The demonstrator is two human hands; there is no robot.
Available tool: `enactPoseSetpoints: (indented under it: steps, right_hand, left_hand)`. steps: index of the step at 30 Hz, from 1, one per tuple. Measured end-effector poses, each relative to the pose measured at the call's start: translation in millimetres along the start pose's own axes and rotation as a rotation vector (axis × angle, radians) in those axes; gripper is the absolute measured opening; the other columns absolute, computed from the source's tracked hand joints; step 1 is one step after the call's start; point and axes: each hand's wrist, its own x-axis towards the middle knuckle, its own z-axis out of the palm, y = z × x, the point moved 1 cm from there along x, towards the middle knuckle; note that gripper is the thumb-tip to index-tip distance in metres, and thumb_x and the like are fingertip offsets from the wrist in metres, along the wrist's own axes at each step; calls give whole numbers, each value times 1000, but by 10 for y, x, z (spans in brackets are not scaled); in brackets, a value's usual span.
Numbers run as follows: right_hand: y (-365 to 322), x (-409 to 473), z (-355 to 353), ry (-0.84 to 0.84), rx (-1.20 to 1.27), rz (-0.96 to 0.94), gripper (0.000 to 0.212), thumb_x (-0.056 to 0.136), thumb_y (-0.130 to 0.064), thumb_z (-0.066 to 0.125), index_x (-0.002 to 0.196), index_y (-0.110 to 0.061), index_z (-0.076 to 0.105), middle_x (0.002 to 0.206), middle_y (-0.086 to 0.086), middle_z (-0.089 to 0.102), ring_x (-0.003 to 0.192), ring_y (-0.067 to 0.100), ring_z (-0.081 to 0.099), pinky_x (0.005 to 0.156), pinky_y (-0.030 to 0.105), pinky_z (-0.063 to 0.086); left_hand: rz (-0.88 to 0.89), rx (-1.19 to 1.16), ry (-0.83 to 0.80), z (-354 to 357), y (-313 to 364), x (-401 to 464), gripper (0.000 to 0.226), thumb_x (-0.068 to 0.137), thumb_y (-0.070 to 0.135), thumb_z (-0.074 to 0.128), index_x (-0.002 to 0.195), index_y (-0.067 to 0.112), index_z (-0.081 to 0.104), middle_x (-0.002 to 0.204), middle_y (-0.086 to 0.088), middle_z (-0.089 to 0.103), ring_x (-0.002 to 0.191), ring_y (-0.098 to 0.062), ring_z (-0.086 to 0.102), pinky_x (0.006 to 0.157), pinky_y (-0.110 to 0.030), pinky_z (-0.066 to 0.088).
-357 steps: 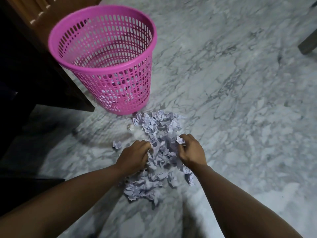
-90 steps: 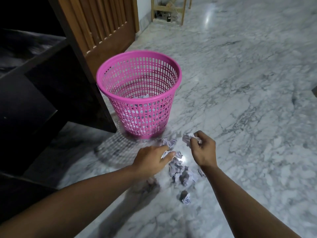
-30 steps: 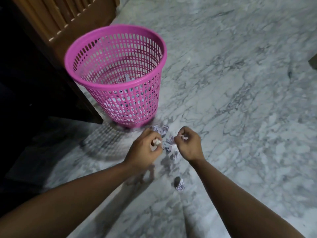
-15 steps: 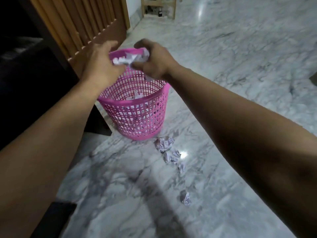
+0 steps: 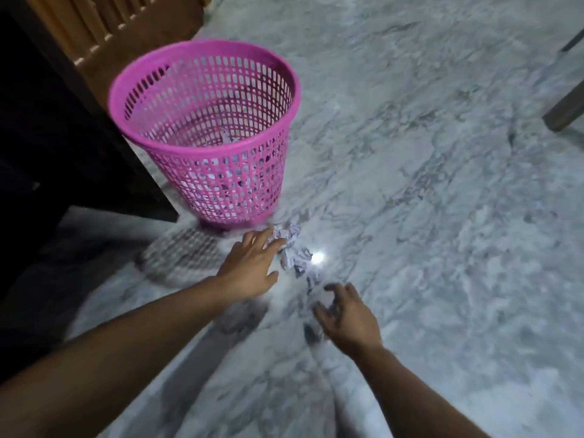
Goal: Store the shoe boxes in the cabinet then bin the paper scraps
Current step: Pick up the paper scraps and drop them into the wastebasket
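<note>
You're in a home room, prob. living area: polished marble floor [image 5: 442, 216], slatted wood cabinet door [image 5: 104, 23], pink plastic wastebasket [image 5: 205, 140], furniture leg [image 5: 565, 109] at the right edge.

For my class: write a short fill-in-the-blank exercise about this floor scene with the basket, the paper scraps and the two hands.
1. The basket standing on the marble floor is coloured ____.
2. The left hand reaches with spread fingers toward the crumpled ____ lying just in front of the basket.
3. The right hand is open and holds ____.
4. Some paper scraps are on the floor; others already lie inside the ____.

Missing words: pink; paper scraps; nothing; basket
</note>
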Motion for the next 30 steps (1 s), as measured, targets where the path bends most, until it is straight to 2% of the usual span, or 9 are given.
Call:
enactPoseSetpoints:
  steps: [2, 4, 8, 13, 17, 20, 22, 25, 30]
  right_hand:
    - [178, -315, 276, -205, -106, -11, 66, 79, -71, 58, 138, -44, 44, 125, -8, 45, 105, 19, 63, 75, 33, 52]
    - [239, -417, 418, -268, -126, -84, 52, 86, -63, 54, 134, -42, 47, 123, -9, 40, 106, 18, 58, 76, 32, 54]
    - [233, -136, 396, -124, 53, -55, 15, 91, -33, 55, 99, -26, 64, 110, -11, 45, 85, 20, 63, 69, 33, 52]
    - [74, 440, 152, 112, 270, 17, 25, 93, -17, 60, 116, -18, 70, 120, -1, 53, 101, 21, 64, 87, 27, 50]
    - [-99, 702, 247, 86, 170, 23, 64, 93, -52, 58, 150, -27, 43, 144, 5, 43, 131, 27, 46, 104, 45, 46]
    - [-165, 779, 471, 26, -109, -47, 100, 82, -80, 48, 162, -31, 13, 165, 7, 25, 151, 29, 26, 110, 53, 35]
    - [-180, 841, 618, 8, -244, -144, 104, 79, -84, 44, 163, -30, 13, 167, 10, 24, 152, 34, 26, 110, 57, 33]
    - [-116, 943, 749, 26, -319, -193, 86, 87, -80, 40, 159, -34, 28, 164, 8, 33, 150, 35, 29, 109, 56, 30]
    - [13, 1017, 680, 171, -301, -312, 37, 98, -61, 48, 115, -31, 63, 139, 0, 52, 126, 28, 46, 97, 48, 37]
  left_hand:
    - [-91, 12, -143, 218, -16, 100, 81, 90, 47, 60, 158, 30, 19, 168, -3, 3, 150, -34, 13, 113, -52, 35]
    - [-94, 34, -156, 310, -4, 229, 83, 92, 50, 57, 159, 30, 12, 169, -6, -3, 152, -36, 7, 114, -53, 33]
    - [-70, 44, -136, 408, -61, 527, 78, 96, 49, 48, 160, 33, 6, 169, -7, -4, 155, -35, 4, 118, -54, 30]
    - [6, 25, -166, 546, -147, 702, 67, 92, 48, 56, 153, 33, 32, 166, -6, 15, 150, -37, 22, 113, -52, 38]
    - [20, -97, -21, 644, -70, 568, 51, 86, 60, 50, 125, 29, 61, 130, 0, 50, 125, -29, 45, 96, -45, 51]
    - [48, -177, 99, 684, -62, 502, 38, 94, 47, 46, 121, 27, 62, 119, 2, 55, 110, -25, 54, 90, -40, 52]
    - [67, -206, 168, 734, -124, 478, 31, 97, 36, 49, 123, 24, 61, 119, 0, 56, 105, -26, 56, 91, -40, 49]
    - [61, -217, 178, 825, -225, 459, 30, 100, 31, 49, 128, 24, 57, 121, 2, 53, 103, -23, 54, 93, -41, 48]
    - [10, -213, 186, 884, -252, 519, 19, 96, 28, 46, 110, 22, 57, 112, 2, 50, 95, -25, 53, 85, -46, 48]
